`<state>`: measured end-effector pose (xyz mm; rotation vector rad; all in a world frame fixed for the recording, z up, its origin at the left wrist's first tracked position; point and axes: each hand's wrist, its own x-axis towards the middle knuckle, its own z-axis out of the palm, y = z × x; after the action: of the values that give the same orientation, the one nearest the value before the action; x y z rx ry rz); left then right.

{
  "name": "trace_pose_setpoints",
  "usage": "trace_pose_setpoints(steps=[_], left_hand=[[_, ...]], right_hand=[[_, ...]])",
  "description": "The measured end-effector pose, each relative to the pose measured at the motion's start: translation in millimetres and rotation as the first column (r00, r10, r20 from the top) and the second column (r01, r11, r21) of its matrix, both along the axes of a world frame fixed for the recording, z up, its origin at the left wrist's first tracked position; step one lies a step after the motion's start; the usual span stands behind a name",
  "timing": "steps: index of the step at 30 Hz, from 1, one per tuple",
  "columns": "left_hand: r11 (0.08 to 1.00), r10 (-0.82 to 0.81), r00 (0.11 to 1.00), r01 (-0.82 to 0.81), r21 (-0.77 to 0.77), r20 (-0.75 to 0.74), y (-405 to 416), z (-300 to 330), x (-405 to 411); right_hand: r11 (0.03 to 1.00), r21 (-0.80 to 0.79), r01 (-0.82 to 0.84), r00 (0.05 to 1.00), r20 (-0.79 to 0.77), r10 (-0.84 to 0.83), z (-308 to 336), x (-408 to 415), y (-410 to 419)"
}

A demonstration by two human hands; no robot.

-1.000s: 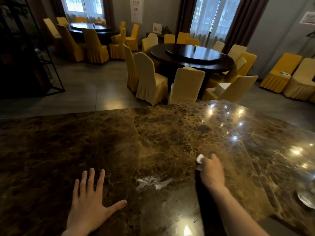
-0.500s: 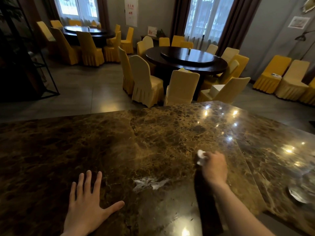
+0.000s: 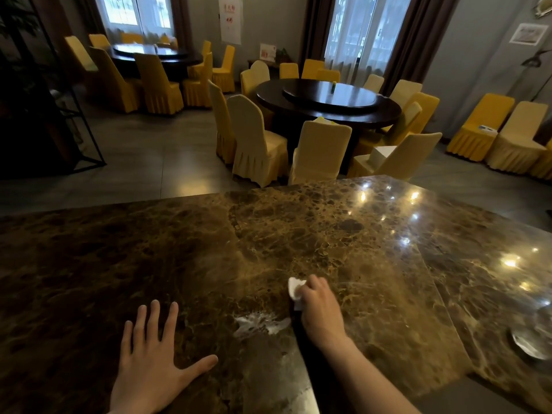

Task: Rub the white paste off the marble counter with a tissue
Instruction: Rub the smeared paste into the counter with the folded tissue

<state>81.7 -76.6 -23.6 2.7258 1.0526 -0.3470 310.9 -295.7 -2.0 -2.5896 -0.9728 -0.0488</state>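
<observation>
Two hands, one tissue and one smear of paste are seen on the counter. The left hand is laid flat with its fingers spread wide, nothing held, near the counter's near edge. The right hand is closed around a wadded white tissue, which sticks out past the fingers toward the far edge. The white paste is smeared between the two hands, just beside the right wrist and nearer the near edge than the tissue; its long axis is run roughly left to right, parallel to that edge. The marble counter is glossy brown, with lamp reflections toward its right corner. Behind its far edge, a dining room is shown with two round dark tables, many yellow-covered chairs and two curtained windows.
</observation>
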Motion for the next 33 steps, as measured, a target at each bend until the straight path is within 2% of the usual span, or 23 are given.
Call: trace_pose_setpoints(steps=[2,4,9,11,14,18,20,22,24,26,28,30,33], left_hand=[[1.0,0.005,1.0,-0.005,0.003,0.019,0.8,-1.9,-1.6],[1.0,0.006,1.0,-0.006,0.007,0.022,1.5,-2.4,-3.4],[1.0,0.013,0.999,-0.012,-0.004,0.052,2.9,-3.7,-5.7],[1.0,0.007,0.998,-0.007,-0.001,0.056,3.0,-3.9,-5.9],[1.0,0.0,0.997,0.0,0.003,0.072,1.1,-5.1,-5.9],[1.0,-0.016,0.995,0.013,0.026,0.098,1.0,-8.7,-6.0],[0.999,-0.017,0.994,0.013,0.037,0.108,1.8,-10.8,-5.1],[0.999,-0.014,0.994,0.01,0.042,0.107,2.9,-12.5,-5.3],[0.999,-0.011,0.993,0.006,0.045,0.115,3.6,-15.2,-4.1],[0.999,-0.011,0.991,0.004,0.051,0.132,3.7,-18.1,-2.3],[0.998,-0.005,0.99,-0.003,0.059,0.144,4.8,-20.6,-3.3],[0.998,0.001,0.989,-0.012,0.068,0.148,5.8,-22.3,-3.1],[0.998,0.014,0.984,-0.025,0.059,0.179,5.5,-22.7,-2.2]], right_hand=[[0.994,-0.023,-0.109,0.994,-0.007,0.109,-4.1,-16.0,5.4],[0.991,-0.037,-0.13,0.991,-0.018,0.129,-4.4,-15.3,0.5],[0.97,-0.035,0.24,0.971,-0.002,-0.24,4.6,19.0,-29.0],[0.955,-0.07,0.289,0.957,0.011,-0.289,4.8,19.8,-28.0],[0.979,-0.044,0.2,0.98,0.021,-0.199,4.5,-7.8,-6.3],[0.995,0.039,-0.092,0.995,-0.037,0.094,4.8,-68.5,30.5],[0.983,0.039,-0.182,0.98,-0.072,0.185,3.6,-81.2,36.0],[0.99,0.08,-0.114,0.988,-0.095,0.121,6.3,-72.3,28.5],[0.988,0.129,0.081,0.996,-0.053,-0.075,9.1,-48.1,9.2],[0.957,0.118,0.266,0.963,0.006,-0.269,12.7,-13.3,-19.1],[0.917,0.063,0.393,0.918,0.02,-0.395,15.5,19.4,-50.1],[0.886,-0.022,0.464,0.886,-0.006,-0.464,12.7,38.1,-73.1],[0.915,-0.039,0.401,0.916,0.003,-0.401,5.4,24.4,-66.7]])
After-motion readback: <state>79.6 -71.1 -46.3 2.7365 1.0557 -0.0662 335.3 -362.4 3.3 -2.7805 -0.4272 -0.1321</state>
